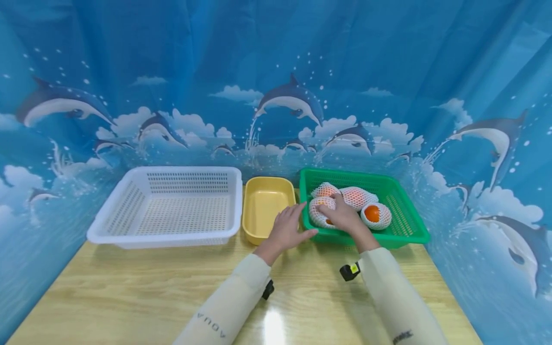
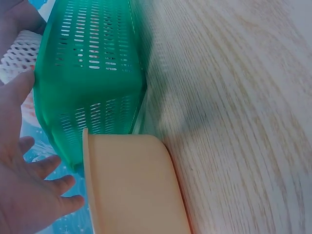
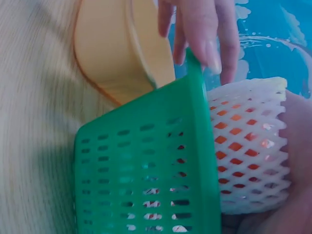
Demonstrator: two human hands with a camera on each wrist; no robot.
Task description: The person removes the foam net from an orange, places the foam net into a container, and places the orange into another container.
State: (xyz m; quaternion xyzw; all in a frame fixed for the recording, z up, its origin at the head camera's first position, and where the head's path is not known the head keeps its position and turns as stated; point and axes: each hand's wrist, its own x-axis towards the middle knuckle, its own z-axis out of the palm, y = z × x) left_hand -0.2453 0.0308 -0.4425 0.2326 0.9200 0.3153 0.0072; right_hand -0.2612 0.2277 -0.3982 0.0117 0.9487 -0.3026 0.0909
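Inside the green basket (image 1: 409, 223) lie several orange fruits in white foam nets. My right hand (image 1: 345, 218) reaches in and grips the netted fruit (image 1: 318, 216) at the basket's near left corner, its thumb lying over the net. In the right wrist view, that netted fruit (image 3: 243, 151) shows just above the basket rim, with the palm behind it. My left hand (image 1: 286, 227) is held with fingers spread above the gap between the yellow bin (image 1: 254, 230) and the green basket. Its thumb is right at the basket's rim in the left wrist view.
Another netted fruit (image 1: 376, 215) lies to the right of my right hand, with a longer netted bundle (image 1: 357, 196) behind it. A white basket (image 1: 172, 239) stands left of the yellow bin. The wooden table (image 1: 142, 287) ends at a blue dolphin curtain (image 1: 194, 96).
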